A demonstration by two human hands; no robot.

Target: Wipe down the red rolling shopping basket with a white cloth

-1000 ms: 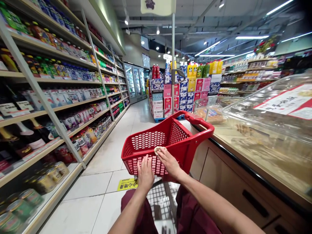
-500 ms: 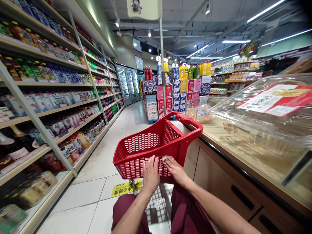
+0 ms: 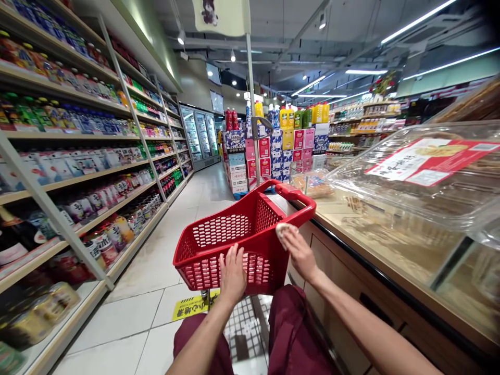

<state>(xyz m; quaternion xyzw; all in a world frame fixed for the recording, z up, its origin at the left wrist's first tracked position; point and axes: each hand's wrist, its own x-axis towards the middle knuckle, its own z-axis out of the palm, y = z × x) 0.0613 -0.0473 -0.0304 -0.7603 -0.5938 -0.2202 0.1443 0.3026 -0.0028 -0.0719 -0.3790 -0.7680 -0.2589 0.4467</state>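
A red plastic shopping cart (image 3: 219,258) stands in front of my knees, its basket wall full of slots. Flat against the near side wall lies my left hand (image 3: 233,271), fingers stretched out and holding nothing. Pressed to the upper right part of the cart, below the handle (image 3: 295,195), is a whitish cloth (image 3: 284,233). My right hand (image 3: 300,252) grips that cloth under its fingers, which hide part of it.
Drink shelves (image 3: 128,109) line the left side. A wooden counter (image 3: 336,291) with clear food boxes (image 3: 422,172) runs along the right. Stacked cartons (image 3: 265,156) stand ahead beyond a pole (image 3: 251,78). A yellow floor sign (image 3: 191,307) lies under the cart.
My right hand has moved up and to the right with the cloth, from the slotted side wall to the smooth part near the handle. My left hand stays on the side wall.
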